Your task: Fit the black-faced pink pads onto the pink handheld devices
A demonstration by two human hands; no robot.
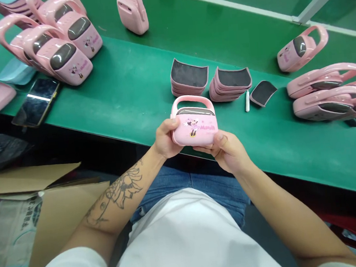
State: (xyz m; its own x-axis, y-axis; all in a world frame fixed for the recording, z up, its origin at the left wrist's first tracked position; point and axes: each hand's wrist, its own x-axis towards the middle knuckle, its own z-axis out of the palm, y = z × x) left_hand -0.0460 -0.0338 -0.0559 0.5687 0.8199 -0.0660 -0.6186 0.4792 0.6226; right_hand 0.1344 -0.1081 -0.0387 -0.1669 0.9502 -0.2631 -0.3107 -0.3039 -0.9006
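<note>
Between both hands I hold a pink handled device (196, 129) with a dark glossy strip on top and a cartoon mouse print facing me. It is upright at the near edge of the green table. My left hand (167, 138) is closed on its left side, thumb on the front. My right hand (228, 147) grips the lower right corner, thumb in front and fingers underneath. Just behind it stand two stacks of curved pink panels with dark inner faces, a left stack (189, 75) and a right stack (230, 83).
A single panel (263, 93) and a small white tube (247, 101) lie right of the stacks. More pink devices stand at left (70, 64) and right (326, 102). A phone (36, 103) rests near the left edge. An open cardboard box (63, 220) is below left.
</note>
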